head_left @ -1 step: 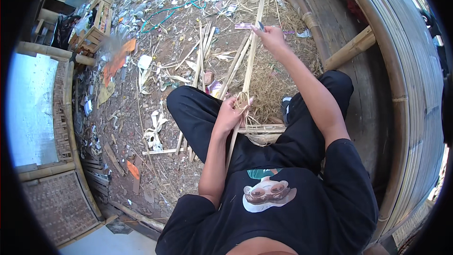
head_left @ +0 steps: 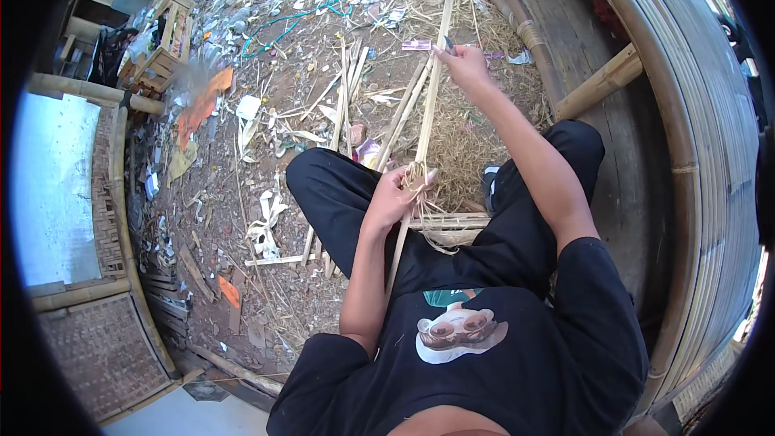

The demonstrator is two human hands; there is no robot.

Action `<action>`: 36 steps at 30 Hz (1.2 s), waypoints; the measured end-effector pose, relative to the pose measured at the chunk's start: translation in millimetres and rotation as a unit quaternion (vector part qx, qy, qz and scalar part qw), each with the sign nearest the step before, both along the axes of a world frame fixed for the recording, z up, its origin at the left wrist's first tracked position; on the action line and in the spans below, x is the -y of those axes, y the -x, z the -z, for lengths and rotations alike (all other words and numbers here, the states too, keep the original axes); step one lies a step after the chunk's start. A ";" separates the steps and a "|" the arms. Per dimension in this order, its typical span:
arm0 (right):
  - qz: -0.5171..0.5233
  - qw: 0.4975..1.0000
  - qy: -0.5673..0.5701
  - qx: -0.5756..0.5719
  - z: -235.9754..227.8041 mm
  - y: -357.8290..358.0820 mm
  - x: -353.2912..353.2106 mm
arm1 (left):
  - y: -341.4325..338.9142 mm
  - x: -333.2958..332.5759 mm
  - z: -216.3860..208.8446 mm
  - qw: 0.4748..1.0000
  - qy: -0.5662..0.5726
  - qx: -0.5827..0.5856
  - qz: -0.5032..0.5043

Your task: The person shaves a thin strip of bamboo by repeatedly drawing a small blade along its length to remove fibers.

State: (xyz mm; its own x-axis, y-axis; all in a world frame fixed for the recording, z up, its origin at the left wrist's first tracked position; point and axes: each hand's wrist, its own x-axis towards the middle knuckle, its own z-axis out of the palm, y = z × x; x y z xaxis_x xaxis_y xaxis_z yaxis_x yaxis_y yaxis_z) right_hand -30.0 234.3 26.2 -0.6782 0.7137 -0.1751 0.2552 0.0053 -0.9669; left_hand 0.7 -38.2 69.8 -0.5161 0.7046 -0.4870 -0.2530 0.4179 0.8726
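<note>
A long pale bamboo strip (head_left: 430, 101) slants from my lap up and away between my knees. My left hand (head_left: 393, 196) is closed round its lower part, where thin curled shavings (head_left: 419, 183) bunch against the fingers. Farther along the strip, my right hand (head_left: 468, 67) is closed on a knife (head_left: 449, 44). Only a short grey piece of the blade shows beside the thumb, against the strip; the handle is hidden in the fist.
Cut bamboo strips (head_left: 345, 89) and a heap of shavings (head_left: 464, 149) lie on the littered ground. A bamboo bench (head_left: 686, 169) runs along my right. At the far left stand a wooden crate (head_left: 172, 40) and a bamboo-framed panel (head_left: 60, 186).
The shavings by my left hand have shifted, and a thin curl now hangs lower over the slats near my lap. Both hands stay nearly in place.
</note>
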 end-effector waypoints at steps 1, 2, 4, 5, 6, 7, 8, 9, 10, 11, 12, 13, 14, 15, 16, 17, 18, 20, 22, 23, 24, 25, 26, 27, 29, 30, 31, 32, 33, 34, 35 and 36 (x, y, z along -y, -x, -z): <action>0.011 1.000 0.021 0.005 -4.0 0.1 3.7 | 8.0 7.1 3.8 0.999 0.011 -0.022 0.031; 0.012 1.000 0.023 0.003 -10.4 -1.0 8.8 | 17.3 13.6 10.8 0.997 0.021 -0.043 0.064; -0.003 0.999 0.041 -0.028 -20.9 -1.7 20.7 | 33.7 15.9 13.6 0.995 -0.087 -0.042 0.029; -0.007 0.995 0.081 -0.064 -24.6 -2.2 26.2 | 42.8 15.7 8.5 0.990 -0.131 0.044 0.033; -0.005 0.995 0.081 -0.065 -28.9 -4.2 30.7 | 49.8 13.2 4.8 0.982 -0.179 0.029 0.051; -0.027 0.991 0.100 -0.084 -36.9 -7.8 34.3 | 48.9 7.6 -10.9 0.954 -0.280 0.094 0.057; -0.050 0.986 0.119 -0.103 -43.5 -10.7 38.3 | 48.1 3.0 -25.2 0.911 -0.377 0.158 0.062; -0.044 0.985 0.120 -0.119 -48.1 -12.5 41.5 | 51.5 -1.5 -26.5 0.911 -0.377 0.158 0.064; -0.043 0.984 0.119 -0.121 -52.1 -14.5 42.9 | 56.6 -6.5 -28.3 0.902 -0.383 0.197 0.044; -0.041 0.984 0.112 -0.130 -55.7 -16.0 43.7 | 61.4 -11.8 -30.5 0.891 -0.388 0.236 0.023; -0.039 0.984 0.104 -0.139 -58.1 -17.5 44.7 | 65.3 -17.5 -33.9 0.891 -0.388 0.235 0.024; -0.037 0.984 0.103 -0.140 -59.3 -18.9 45.0 | 68.7 -26.0 -37.5 0.900 -0.356 0.249 0.027; -0.040 0.984 0.112 -0.130 -60.5 -19.8 46.1 | 70.4 -34.3 -42.2 0.909 -0.323 0.263 0.030; -0.044 0.984 0.122 -0.120 -61.4 -20.6 46.7 | 65.5 -45.8 -45.8 0.930 -0.286 0.229 -0.028; -0.043 0.984 0.120 -0.121 -62.0 -20.6 47.6 | 67.1 -50.5 -42.3 0.930 -0.287 0.228 -0.025; -0.062 0.985 0.111 -0.121 -61.0 -20.2 48.3 | 70.2 -53.8 -34.4 0.950 -0.254 0.178 -0.023; -0.081 0.984 0.102 -0.119 -59.8 -19.9 48.9 | 72.0 -57.5 -27.5 0.967 -0.220 0.129 -0.021; -0.096 0.982 0.113 -0.116 -57.7 -19.5 48.3 | 70.1 -64.3 -15.5 0.962 -0.219 0.150 -0.055; -0.105 0.982 0.123 -0.099 -55.1 -19.6 47.6 | 70.6 -61.6 -6.1 0.956 -0.227 0.181 -0.039; -0.106 0.982 0.124 -0.096 -54.1 -20.1 46.3 | 67.6 -62.9 -3.8 0.953 -0.227 0.189 -0.063; -0.106 0.985 0.111 -0.079 -53.6 -21.0 43.6 | 66.0 -64.7 -2.7 0.953 -0.226 0.192 -0.065; -0.106 0.988 0.099 -0.061 -52.6 -22.0 41.4 | 65.4 -67.0 -2.0 0.949 -0.231 0.207 -0.062; -0.107 0.987 0.101 -0.057 -51.0 -22.3 39.7 | 63.9 -69.1 -2.2 0.944 -0.235 0.222 -0.060; -0.110 0.988 0.098 -0.056 -49.5 -22.6 38.0 | 60.7 -71.1 -3.2 0.944 -0.233 0.225 -0.068; -0.109 0.988 0.091 -0.056 -55.3 -23.5 39.2 | 63.6 -70.7 -0.9 0.927 -0.253 0.268 -0.062; -0.109 0.988 0.092 -0.054 -58.3 -23.7 39.5 | 65.6 -70.1 0.3 0.909 -0.274 0.308 -0.054; -0.113 0.986 0.102 -0.061 -60.1 -24.2 39.0 | 67.9 -69.7 2.9 0.887 -0.300 0.348 -0.044; -0.117 0.984 0.111 -0.068 -61.8 -24.4 38.9 | 68.9 -68.9 4.5 0.886 -0.299 0.350 -0.045; -0.119 0.985 0.113 -0.060 -63.3 -24.3 39.4 | 69.5 -68.3 5.2 0.871 -0.316 0.374 -0.037; -0.118 0.985 0.113 -0.058 -65.2 -25.2 38.8 | 69.1 -68.3 4.8 0.856 -0.332 0.396 -0.030; -0.118 0.979 0.151 -0.075 -67.3 -26.1 38.0 | 68.1 -69.3 3.2 0.851 -0.331 0.406 -0.032; -0.117 0.971 0.187 -0.093 -69.0 -26.8 37.1 | 67.7 -69.6 3.9 0.850 -0.331 0.408 -0.033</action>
State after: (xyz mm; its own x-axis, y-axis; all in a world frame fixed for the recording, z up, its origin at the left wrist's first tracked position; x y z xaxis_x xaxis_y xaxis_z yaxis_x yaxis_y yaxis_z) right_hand -3.2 197.2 95.1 -0.8586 0.4464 -0.2521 0.1104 -0.3192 -0.9412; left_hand -67.1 31.5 65.9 -0.2448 0.9467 -0.2095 -0.8911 -0.1344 0.4335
